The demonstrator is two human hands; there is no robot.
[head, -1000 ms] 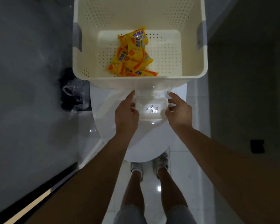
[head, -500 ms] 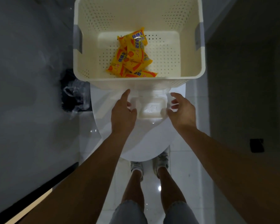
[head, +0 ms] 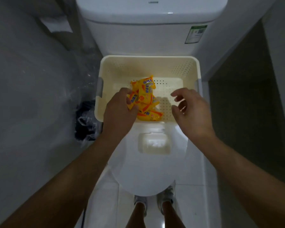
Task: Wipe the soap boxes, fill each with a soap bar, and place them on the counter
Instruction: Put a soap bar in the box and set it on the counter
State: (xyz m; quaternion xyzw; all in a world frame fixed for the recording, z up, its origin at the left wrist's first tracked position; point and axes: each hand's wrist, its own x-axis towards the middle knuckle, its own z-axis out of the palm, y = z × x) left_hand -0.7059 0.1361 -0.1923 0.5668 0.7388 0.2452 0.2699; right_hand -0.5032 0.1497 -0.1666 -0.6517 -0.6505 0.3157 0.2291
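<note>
Seen from above: an open white soap box (head: pixel 154 144) sits on a closed toilet lid (head: pixel 148 175). Beyond it, a cream perforated basket (head: pixel 174 71) holds yellow wrapped soap bars (head: pixel 146 99). The left hand (head: pixel 118 111) pinches one packet with curled fingers; the right hand (head: pixel 192 111) hovers beside, fingers loosely spread, holding nothing.

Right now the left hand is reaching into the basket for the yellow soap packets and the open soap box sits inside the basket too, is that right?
Not quite. The head view shows the soap box on the toilet lid, outside the basket. The left hand is indeed at the yellow soap packets.
</note>
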